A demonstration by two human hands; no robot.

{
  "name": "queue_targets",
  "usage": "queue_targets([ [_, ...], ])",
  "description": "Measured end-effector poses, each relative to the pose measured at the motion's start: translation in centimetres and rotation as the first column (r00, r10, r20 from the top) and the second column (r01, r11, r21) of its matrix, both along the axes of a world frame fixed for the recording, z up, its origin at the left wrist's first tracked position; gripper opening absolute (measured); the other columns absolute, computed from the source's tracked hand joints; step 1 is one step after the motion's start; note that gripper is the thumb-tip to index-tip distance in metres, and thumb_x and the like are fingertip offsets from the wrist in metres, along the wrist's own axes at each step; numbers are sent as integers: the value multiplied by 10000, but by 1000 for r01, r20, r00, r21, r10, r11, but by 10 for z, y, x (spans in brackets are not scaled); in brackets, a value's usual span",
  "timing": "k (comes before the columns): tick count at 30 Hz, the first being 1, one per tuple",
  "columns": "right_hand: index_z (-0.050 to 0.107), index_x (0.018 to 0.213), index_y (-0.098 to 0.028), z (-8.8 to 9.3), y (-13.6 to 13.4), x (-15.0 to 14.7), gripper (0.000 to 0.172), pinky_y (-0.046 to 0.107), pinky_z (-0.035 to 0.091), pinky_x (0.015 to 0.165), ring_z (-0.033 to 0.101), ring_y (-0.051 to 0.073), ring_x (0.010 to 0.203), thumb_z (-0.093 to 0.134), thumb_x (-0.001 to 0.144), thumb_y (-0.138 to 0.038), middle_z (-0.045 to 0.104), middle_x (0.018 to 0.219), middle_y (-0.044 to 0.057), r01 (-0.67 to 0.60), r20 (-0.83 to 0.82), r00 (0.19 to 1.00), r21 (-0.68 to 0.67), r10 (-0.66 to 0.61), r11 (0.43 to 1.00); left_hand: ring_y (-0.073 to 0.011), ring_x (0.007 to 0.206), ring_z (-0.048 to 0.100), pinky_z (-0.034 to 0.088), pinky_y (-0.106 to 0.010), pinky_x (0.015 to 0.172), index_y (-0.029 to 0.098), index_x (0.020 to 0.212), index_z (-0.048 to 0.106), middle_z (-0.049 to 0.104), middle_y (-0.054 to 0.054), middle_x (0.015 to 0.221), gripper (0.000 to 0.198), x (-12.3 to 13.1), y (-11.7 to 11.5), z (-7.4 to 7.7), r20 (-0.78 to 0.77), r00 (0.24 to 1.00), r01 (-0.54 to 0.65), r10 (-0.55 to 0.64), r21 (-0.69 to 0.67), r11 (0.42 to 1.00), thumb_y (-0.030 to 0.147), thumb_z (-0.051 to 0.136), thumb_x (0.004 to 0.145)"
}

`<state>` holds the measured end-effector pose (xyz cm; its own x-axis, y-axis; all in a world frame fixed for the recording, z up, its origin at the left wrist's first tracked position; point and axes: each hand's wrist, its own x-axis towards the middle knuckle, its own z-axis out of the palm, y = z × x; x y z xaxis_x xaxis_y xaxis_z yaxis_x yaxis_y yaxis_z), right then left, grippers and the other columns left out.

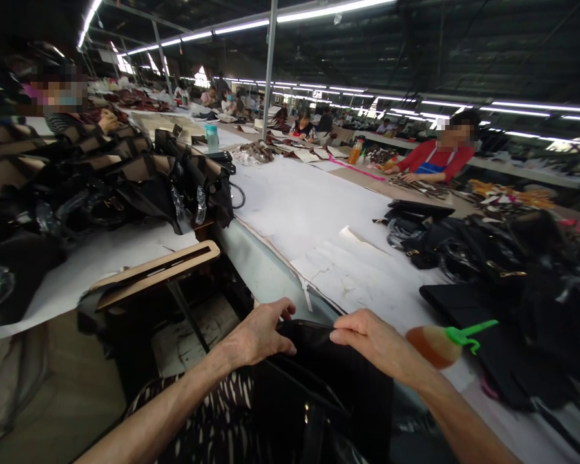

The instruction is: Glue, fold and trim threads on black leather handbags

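A black handbag (367, 393) stands upright at my lap, its upper edge facing me and small gold-coloured metal fittings low on its front. My left hand (261, 332) grips the left end of that upper edge, thumb on the near side and fingers curled over the far side. At the right end of the same edge, my right hand (367, 335) pinches the material between thumb and fingers. The bag's lower part runs out of view. Just beyond my right wrist lies a bottle of orange-brown liquid (428, 345) with a green nozzle cap.
Black bags (149, 174) crowd the left table; more black bags (488, 251) lie at right. White sheeting (290, 200) covers the table ahead. A slotted wooden frame (159, 274) on a post stands left of my hands. A co-worker in red (452, 154) handles strips across the table.
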<state>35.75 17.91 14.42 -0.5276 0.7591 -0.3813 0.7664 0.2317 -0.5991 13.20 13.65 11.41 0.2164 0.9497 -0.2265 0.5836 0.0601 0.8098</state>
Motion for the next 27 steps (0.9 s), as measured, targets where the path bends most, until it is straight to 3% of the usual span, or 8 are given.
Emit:
queue_targets([
  [3, 299, 590, -199, -2, -1, 4, 320, 238, 177, 441, 271, 98, 500, 447, 814, -371, 215, 536, -55, 12, -12, 1000, -6, -12, 1000, -168, 811, 543, 412, -233, 682, 198, 946, 593, 603, 1, 864, 316, -2, 2, -9, 93, 994, 53, -50, -22, 998, 157, 561, 635],
  [6, 278, 600, -203, -3, -3, 9, 311, 245, 168, 442, 262, 102, 506, 432, 818, -363, 204, 547, -53, 32, -15, 999, 1, -32, 999, -146, 757, 560, 414, -218, 652, 197, 938, 598, 613, 14, 804, 306, -6, 4, -10, 142, 981, 141, -135, -32, 989, 112, 492, 664],
  [12, 267, 588, -199, 0, -8, 5, 319, 244, 209, 474, 304, 110, 530, 425, 822, -346, 238, 544, -53, 48, 62, 996, 149, -58, 988, -147, 754, 544, 414, -223, 666, 232, 999, 515, 584, 14, 866, 365, -3, 0, 2, -174, 980, 125, -94, 180, 976, 155, 594, 652],
  [16, 274, 573, -193, -2, -11, 2, 324, 244, 242, 504, 332, 116, 548, 426, 824, -330, 280, 531, -53, 48, 115, 990, 244, -78, 969, -123, 758, 549, 418, -216, 687, 211, 850, 521, 550, 14, 979, 187, 1, -8, 3, -255, 964, 158, -80, 302, 940, 125, 561, 689],
  [21, 296, 569, -189, -4, -14, 3, 329, 246, 256, 521, 363, 115, 547, 428, 835, -331, 344, 525, -54, 32, 151, 985, 300, -81, 954, -143, 818, 587, 438, -229, 719, 191, 766, 582, 561, -1, 1063, 29, 2, -12, 0, -341, 938, 163, -58, 287, 944, 186, 559, 750],
  [24, 304, 561, -186, -2, -17, 1, 336, 250, 246, 516, 370, 114, 537, 428, 841, -324, 352, 511, -53, 20, 171, 982, 321, -78, 947, -174, 838, 603, 448, -267, 726, 179, 713, 613, 556, -4, 1145, 96, 5, -11, -1, -399, 914, 181, -69, 251, 951, 257, 579, 757],
  [27, 303, 557, -185, -2, -16, 0, 339, 251, 234, 508, 371, 113, 529, 435, 840, -317, 352, 505, -53, 23, 178, 980, 324, -85, 946, -178, 843, 604, 443, -288, 746, 176, 664, 627, 560, 2, 1152, 122, 7, -9, -1, -392, 918, 163, -60, 233, 959, 216, 561, 758],
])
